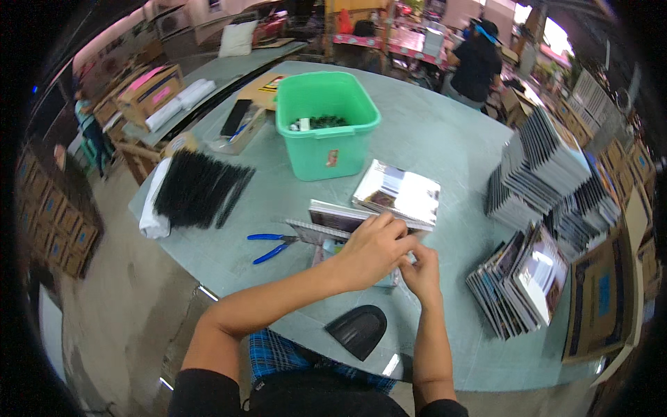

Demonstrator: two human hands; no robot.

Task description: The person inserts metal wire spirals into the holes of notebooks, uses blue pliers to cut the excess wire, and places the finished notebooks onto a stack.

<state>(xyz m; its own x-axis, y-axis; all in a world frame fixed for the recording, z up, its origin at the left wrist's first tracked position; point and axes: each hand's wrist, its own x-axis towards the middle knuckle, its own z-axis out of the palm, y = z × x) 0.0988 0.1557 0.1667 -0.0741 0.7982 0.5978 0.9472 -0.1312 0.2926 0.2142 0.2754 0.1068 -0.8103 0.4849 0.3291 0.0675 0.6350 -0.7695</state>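
Note:
A thin book [337, 214] with a dark printed cover stands on edge, partly opened, in front of me. My left hand [372, 254] is closed over its right part, and the fingers hide that end. Close against it, my right hand [420, 274] is closed in a pinch; what lies between those fingertips is hidden. Beneath the hands a light-blue printed item [389, 279] shows in part. Just behind them lies a small pile of glossy books [397, 189]. Blue-handled pliers [269, 248] rest to the left, their jaws beside the opened book.
A green bin [326, 154] holding small dark pieces stands behind. Many black binding coils [201, 189] lie at left. Book stacks [538, 170] and a leaning pile [517, 281] fill the right, beside a carton [603, 299]. A black rounded object [358, 331] sits nearest me. Another person [476, 66] stands beyond.

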